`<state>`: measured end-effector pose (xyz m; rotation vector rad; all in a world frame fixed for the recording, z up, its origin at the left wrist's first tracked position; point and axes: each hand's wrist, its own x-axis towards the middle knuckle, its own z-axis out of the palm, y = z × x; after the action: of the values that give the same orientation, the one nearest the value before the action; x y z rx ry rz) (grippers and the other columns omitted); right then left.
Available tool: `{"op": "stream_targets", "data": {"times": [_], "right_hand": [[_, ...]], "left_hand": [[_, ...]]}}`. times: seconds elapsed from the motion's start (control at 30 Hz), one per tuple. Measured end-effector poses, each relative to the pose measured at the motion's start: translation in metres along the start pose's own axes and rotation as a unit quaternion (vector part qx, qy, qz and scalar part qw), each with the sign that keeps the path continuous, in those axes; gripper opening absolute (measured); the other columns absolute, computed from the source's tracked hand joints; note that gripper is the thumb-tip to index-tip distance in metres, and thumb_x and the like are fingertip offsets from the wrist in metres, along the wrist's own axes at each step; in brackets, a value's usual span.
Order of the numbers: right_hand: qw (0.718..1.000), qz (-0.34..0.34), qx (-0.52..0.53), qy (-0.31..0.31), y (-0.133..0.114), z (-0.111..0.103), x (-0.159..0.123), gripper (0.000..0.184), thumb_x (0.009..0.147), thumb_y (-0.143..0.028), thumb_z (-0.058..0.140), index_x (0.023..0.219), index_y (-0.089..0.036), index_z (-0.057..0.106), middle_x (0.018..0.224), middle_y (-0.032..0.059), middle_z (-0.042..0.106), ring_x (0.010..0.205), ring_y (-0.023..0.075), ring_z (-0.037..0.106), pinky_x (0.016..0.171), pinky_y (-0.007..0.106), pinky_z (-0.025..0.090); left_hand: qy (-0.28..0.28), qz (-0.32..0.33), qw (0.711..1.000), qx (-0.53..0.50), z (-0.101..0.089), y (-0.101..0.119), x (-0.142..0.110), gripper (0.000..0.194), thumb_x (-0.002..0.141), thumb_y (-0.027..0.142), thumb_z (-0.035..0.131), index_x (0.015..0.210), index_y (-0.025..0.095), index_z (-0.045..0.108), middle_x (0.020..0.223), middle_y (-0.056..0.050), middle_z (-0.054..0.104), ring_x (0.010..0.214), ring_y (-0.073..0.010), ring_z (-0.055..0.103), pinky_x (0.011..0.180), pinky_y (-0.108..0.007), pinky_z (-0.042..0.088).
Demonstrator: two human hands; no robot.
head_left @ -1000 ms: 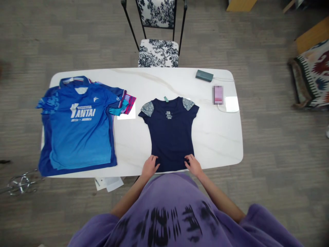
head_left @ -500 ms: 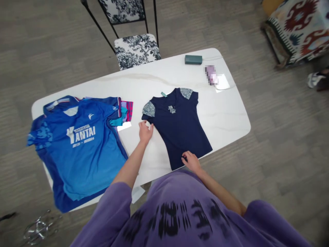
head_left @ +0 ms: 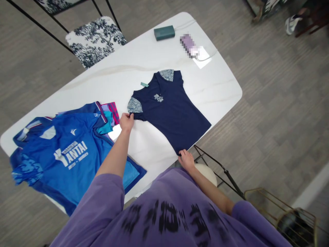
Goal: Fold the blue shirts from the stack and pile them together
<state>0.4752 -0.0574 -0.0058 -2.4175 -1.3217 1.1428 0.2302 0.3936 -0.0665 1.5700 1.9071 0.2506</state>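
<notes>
A navy T-shirt [head_left: 168,108] with patterned shoulder patches lies spread flat, front up, on the white table [head_left: 144,137]. My left hand [head_left: 126,121] pinches the edge of its left-side sleeve. At the near corner of the hem, my right hand [head_left: 186,160] has its fingers closed on the shirt's edge; the thumb is partly hidden. To the left lies a blue jersey [head_left: 73,147] with white lettering, on top of other clothes. A red-and-purple striped garment [head_left: 114,111] and a teal one [head_left: 106,127] stick out from under it.
A dark green case [head_left: 164,33] and a blurred purple object [head_left: 189,44] with a cable lie at the table's far end. A patterned chair [head_left: 96,39] stands beyond the far edge. Near the right edge are a pale round stool seat [head_left: 207,174] and a wire basket [head_left: 295,219].
My left hand has moved from beside the shirt onto the sleeve edge and closed on it. My right hand has shifted from the hem's middle to its corner. The whole view has turned.
</notes>
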Motion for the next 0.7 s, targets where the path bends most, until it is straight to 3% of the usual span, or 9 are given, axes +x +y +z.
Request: {"op": "stream_targets", "data": {"times": [0.17,0.27,0.37,0.53,0.7], "right_hand": [[0.999,0.0,0.042,0.02,0.006,0.001,-0.012,0.012,0.101,-0.024,0.062,0.104,-0.034,0.069,0.12,0.007,0.077,0.121,0.0361,0.071,0.107,0.052,0.054],[0.997,0.007,0.073,0.036,0.016,-0.002,-0.019,0.012,0.102,-0.027,0.061,0.108,-0.033,0.069,0.12,0.008,0.08,0.12,0.0372,0.071,0.109,0.054,0.053],[0.992,0.021,0.107,0.058,0.031,-0.009,-0.022,0.015,0.106,-0.031,0.057,0.116,-0.031,0.069,0.121,0.0102,0.082,0.12,0.0366,0.074,0.113,0.055,0.052],[0.966,0.021,0.22,0.138,0.067,-0.032,-0.016,0.021,0.109,-0.037,0.057,0.122,-0.03,0.072,0.122,0.0098,0.082,0.117,0.0322,0.076,0.113,0.052,0.057],[0.952,0.014,0.249,0.175,0.108,-0.062,0.006,0.026,0.112,-0.036,0.054,0.111,-0.03,0.08,0.118,0.0089,0.077,0.113,0.0289,0.074,0.112,0.051,0.062]], "left_hand": [[-0.014,-0.028,0.994,-0.108,0.006,0.014,-0.007,0.025,0.105,0.031,0.074,0.105,0.027,0.05,0.091,0.002,0.065,0.094,-0.0204,0.073,0.109,-0.04,0.064],[-0.021,-0.082,0.97,-0.226,0.011,0.03,-0.004,0.025,0.105,0.024,0.069,0.111,0.026,0.045,0.097,0.003,0.068,0.078,-0.0138,0.072,0.091,-0.034,0.069],[-0.008,-0.08,0.953,-0.292,0.011,0.054,0.005,0.029,0.104,0.021,0.068,0.117,0.026,0.043,0.106,0.002,0.071,0.073,-0.0092,0.073,0.084,-0.03,0.07],[-0.039,-0.023,0.958,-0.282,0.021,0.117,0.024,0.032,0.106,0.021,0.07,0.122,0.025,0.043,0.108,0.002,0.07,0.079,-0.0089,0.078,0.078,-0.024,0.068],[-0.074,0.075,0.963,-0.25,0.065,0.199,0.043,0.034,0.106,0.027,0.077,0.118,0.022,0.046,0.1,0.005,0.066,0.081,-0.0101,0.082,0.075,-0.019,0.064]]}}
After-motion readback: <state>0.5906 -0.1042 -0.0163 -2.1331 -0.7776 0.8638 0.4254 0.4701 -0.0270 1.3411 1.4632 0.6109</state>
